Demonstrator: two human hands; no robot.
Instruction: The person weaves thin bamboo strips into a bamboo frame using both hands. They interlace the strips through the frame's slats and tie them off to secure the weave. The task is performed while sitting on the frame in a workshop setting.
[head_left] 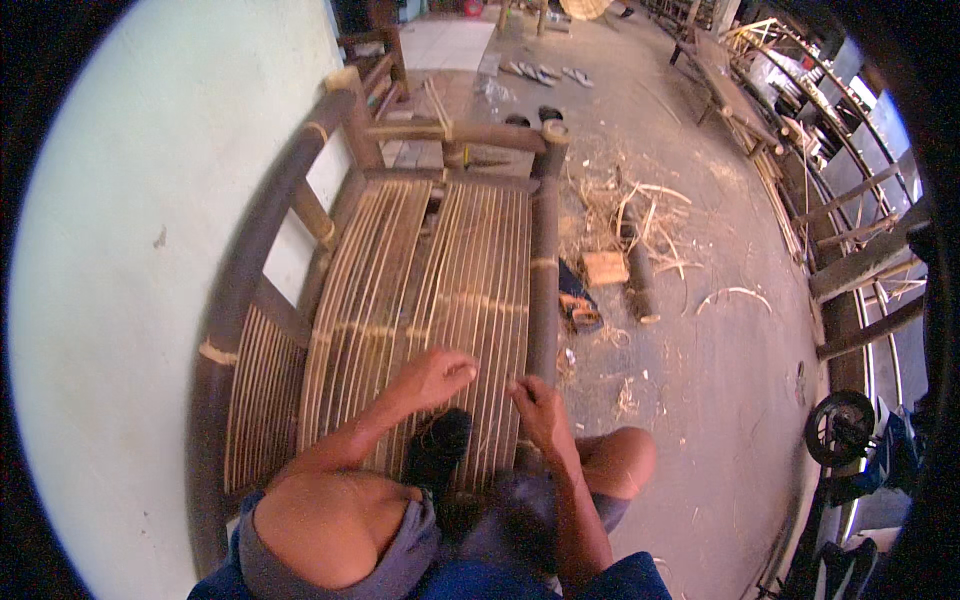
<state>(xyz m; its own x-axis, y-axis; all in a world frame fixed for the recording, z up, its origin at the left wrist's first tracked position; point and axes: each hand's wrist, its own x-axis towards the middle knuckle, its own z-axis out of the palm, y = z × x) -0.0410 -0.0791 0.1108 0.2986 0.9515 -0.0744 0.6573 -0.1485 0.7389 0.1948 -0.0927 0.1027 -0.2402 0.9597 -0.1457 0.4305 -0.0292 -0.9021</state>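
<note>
I sit on a dark bamboo bench [545,330] whose seat of narrow slats [480,240] runs away from me. My left hand [440,378] is over the middle of the seat, its fingers curled together in a pinch. A short gap to the right, my right hand [540,408] is closed as well, thumb and fingers pressed together near the bench's right rail. Anything between the fingers is too fine to make out. Below the left hand, a dark-covered foot [450,435] rests on the slats. Pale binding [375,330] crosses the seat just beyond my hands.
The bench's back rail [250,235] stands along a pale wall [140,240] on the left. On the floor to the right lie a heap of shavings [650,215], a bamboo pole [638,270], an orange-handled saw [580,308] and a wood block [605,267]. Poles and frames [860,250] line the right side.
</note>
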